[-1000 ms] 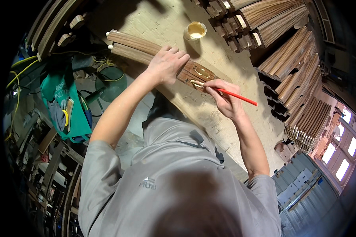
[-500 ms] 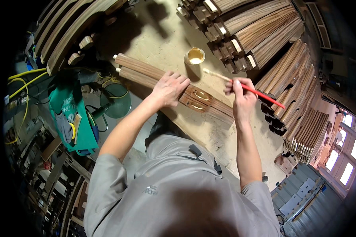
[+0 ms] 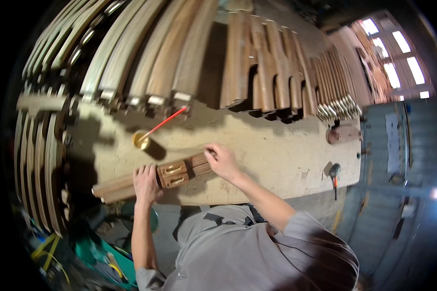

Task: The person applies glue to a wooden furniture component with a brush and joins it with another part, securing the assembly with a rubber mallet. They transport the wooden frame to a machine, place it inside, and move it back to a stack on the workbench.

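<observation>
Since a moment ago, the red-handled brush has been leaving the right hand and is now leaning in the cup, while that hand is reaching to the right-hand end of two joined-looking wooden bars. From where I'm standing, the pale workbench is spreading widest, scuffed and shadowed. Along its far side, long curved timbers are lying in rows, their squared ends facing the person, and notched wooden parts are crowding beside them to the right. More curved pieces are standing at the left end. The two bars are lying side by side near the bench's front edge, slanting upward to the right. Across their middle the left hand is grasping them, fingers bending over the top. The right hand's fingers are curling by the other end; I cannot tell whether they are gripping it. The cup is sitting beyond the bars, yellowish inside, with the brush's tip dipping into its mouth. Smallest of all, two pale-filled slots are showing on the bars between the hands.
</observation>
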A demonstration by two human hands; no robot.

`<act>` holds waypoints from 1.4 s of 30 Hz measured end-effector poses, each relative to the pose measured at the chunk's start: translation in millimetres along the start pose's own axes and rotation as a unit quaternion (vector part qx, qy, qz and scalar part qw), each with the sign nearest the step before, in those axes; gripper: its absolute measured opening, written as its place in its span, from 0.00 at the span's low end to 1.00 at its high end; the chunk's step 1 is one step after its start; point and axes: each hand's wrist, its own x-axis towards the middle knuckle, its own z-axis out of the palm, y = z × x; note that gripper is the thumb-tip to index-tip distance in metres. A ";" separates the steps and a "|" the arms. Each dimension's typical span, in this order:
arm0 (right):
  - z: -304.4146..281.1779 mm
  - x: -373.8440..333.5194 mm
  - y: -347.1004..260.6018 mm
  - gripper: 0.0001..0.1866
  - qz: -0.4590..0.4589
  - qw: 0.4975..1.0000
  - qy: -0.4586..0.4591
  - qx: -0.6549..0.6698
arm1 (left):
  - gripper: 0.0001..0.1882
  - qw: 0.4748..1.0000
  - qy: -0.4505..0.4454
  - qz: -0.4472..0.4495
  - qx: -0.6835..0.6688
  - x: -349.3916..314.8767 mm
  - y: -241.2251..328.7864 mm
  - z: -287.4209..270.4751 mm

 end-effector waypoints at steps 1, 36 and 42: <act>-16.4 -17.1 18.1 0.08 0.015 0.999 0.030 -0.007 | 0.36 1.000 0.021 0.015 -0.014 3.7 11.2 0.5; -226.9 -158.7 197.2 0.08 0.052 0.993 0.011 -0.102 | 0.47 0.995 0.015 0.082 0.059 209.3 328.9 90.5; -202.3 -124.2 171.2 0.07 0.001 0.993 -0.059 -0.101 | 0.26 0.977 0.169 0.125 -0.026 152.0 296.6 76.3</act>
